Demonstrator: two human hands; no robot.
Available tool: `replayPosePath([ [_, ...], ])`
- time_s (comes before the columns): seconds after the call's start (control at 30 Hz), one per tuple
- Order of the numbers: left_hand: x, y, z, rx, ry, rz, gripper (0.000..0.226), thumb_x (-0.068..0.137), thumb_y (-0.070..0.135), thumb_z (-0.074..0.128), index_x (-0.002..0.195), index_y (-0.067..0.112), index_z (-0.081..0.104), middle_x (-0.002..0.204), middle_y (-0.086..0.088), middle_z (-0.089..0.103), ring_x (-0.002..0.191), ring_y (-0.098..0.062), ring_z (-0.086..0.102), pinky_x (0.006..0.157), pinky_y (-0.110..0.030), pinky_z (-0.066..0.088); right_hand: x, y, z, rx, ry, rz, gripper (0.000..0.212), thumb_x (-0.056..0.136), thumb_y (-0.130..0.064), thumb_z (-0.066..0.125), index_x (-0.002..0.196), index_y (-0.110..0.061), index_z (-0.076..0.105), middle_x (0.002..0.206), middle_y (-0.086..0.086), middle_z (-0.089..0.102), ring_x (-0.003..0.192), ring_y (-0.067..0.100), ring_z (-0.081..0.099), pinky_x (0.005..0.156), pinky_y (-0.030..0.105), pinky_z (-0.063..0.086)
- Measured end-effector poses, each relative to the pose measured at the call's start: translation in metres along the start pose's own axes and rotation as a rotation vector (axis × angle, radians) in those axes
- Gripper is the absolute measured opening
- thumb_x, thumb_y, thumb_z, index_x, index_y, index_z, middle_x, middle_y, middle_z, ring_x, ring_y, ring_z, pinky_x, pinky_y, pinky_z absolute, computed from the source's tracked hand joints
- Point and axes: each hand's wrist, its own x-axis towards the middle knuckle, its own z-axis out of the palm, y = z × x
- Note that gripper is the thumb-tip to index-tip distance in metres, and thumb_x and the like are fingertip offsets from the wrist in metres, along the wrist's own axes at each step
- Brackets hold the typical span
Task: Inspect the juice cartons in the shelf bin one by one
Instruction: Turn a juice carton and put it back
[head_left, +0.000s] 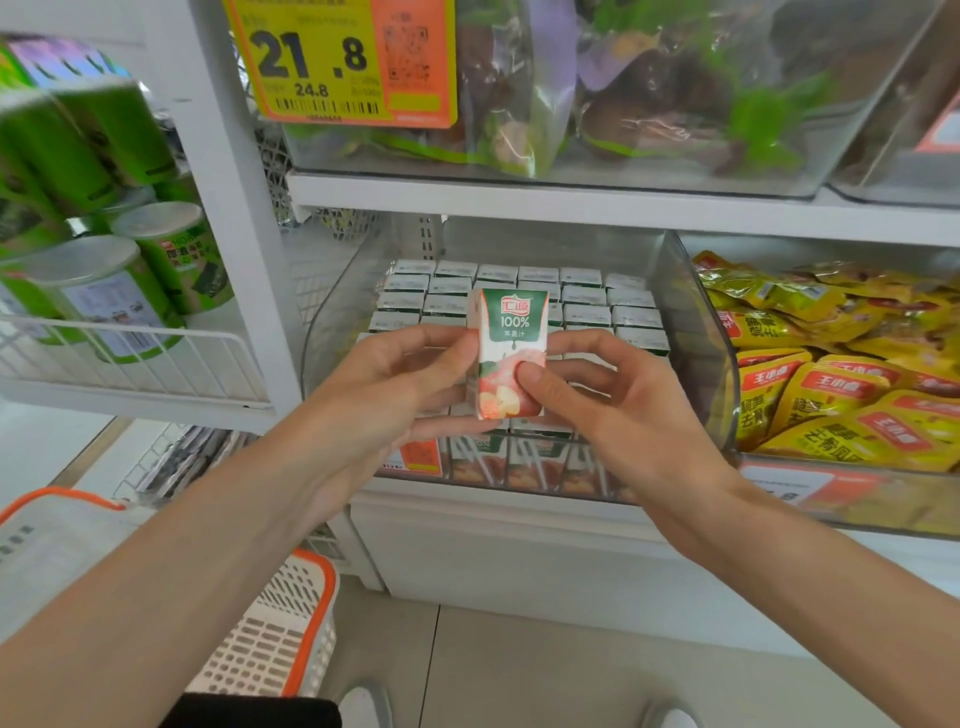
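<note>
Juice carton (511, 343) under inspection: held upright just in front of and above the shelf bin (693, 332), long axis vertical, printed face toward you. Both your hands are on it. Your left hand (405, 379) grips the left edge and supports the base. Your right hand (618, 415) pinches the other side, thumb pressed on the lower front panel and fingers behind. Neither hand is free. The carton sits between the two, about equally near each, so either could carry it back. The bin lies straight ahead of the carton and below it.

Material: a small rectangular brick of coated paperboard, smooth and faintly glossy, with a green band on top, white in the middle and a fruit picture below. Corners look square, and no dent or leak shows on the visible face. Back and bottom are hidden.

Inside the bin, the other cartons (587, 306) stand in tight rows, flat folded tops up. The bin is clear rigid plastic with rounded corners. Any gap for the held carton is hidden behind your hands.

Right of the bin: yellow foil packets (831, 374), crinkled and shiny. Below and left of the bin: a white perforated basket (280, 629) with an orange rim.

Judgement: returning it calls for a straight lowering, kept upright to match the rows.
</note>
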Motion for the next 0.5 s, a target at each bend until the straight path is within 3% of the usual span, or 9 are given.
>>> replayPosePath([
  [0.17, 0.0025, -0.0014, -0.0042, 0.053, -0.019, 0.012, 0.041, 0.085, 0.029, 0.077, 0.122, 0.014, 0.068, 0.114, -0.008, 0.08, 0.103, -0.027, 0.078, 0.079, -0.036, 0.066, -0.0008, 0.0027, 0.0013, -0.083, -0.114, -0.049, 0.032, 0.085, -0.027, 0.086, 0.115, -0.023, 0.074, 0.11, -0.009, 0.08, 0.103, 0.008, 0.076, 0.09, 0.022, 0.06],
  [0.27, 0.0031, -0.0035, -0.0057, 0.075, -0.059, 0.017, 0.049, 0.085, 0.031, 0.077, 0.132, 0.024, 0.064, 0.119, -0.003, 0.079, 0.107, -0.023, 0.077, 0.084, -0.037, 0.065, 0.0, 0.0037, -0.0005, -0.153, -0.128, -0.077, 0.033, 0.081, -0.026, 0.09, 0.112, -0.028, 0.078, 0.104, -0.003, 0.078, 0.098, 0.006, 0.076, 0.082, 0.015, 0.058],
  [0.5, 0.0024, -0.0069, -0.0081, 0.116, -0.163, 0.031, 0.042, 0.094, 0.03, 0.069, 0.135, 0.021, 0.068, 0.124, 0.001, 0.077, 0.113, -0.022, 0.075, 0.088, -0.038, 0.064, 0.0049, 0.0006, -0.0064, -0.097, -0.107, -0.055, 0.045, 0.091, -0.003, 0.077, 0.131, -0.022, 0.07, 0.107, 0.003, 0.081, 0.104, 0.013, 0.077, 0.1, 0.028, 0.059],
])
